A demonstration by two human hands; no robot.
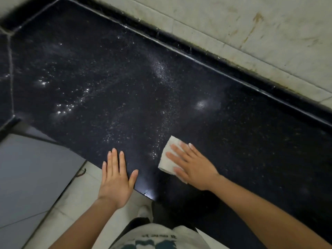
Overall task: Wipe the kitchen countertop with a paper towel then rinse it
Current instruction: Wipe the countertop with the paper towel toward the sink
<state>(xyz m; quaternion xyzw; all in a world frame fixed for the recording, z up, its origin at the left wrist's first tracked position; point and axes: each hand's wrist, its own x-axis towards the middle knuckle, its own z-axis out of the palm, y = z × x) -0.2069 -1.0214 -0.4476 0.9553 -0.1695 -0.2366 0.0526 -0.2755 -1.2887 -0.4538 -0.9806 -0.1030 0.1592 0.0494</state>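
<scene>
The black speckled worktop (233, 141) is filling nearly everything in front of me, running along a stained, pale tiled wall (251, 33) at the back, with light floor tiles (71, 203) showing below its near edge. The person is leaning over it with both hands flat and apart. The left hand (116, 178) is resting with straight fingers on the near edge, holding nothing. The right hand (192, 166) is pressing down with spread, straight fingers on a folded white paper towel (168, 159), which is lying on the worktop close to that edge. Water droplets (62, 106) are glinting over the middle and left of the stone, while the stretch right of the towel is looking duller and drier, so I am judging the wiping to be partway along. To do this stroke well, the right hand should be bearing evenly through the palm so the towel lies flat rather than bunching, and sweeping leftward and away into the wet patch in overlapping passes, right up to the back seam. The left hand is serving best as a brace and should be lifting clear when the towel comes its way.
</scene>
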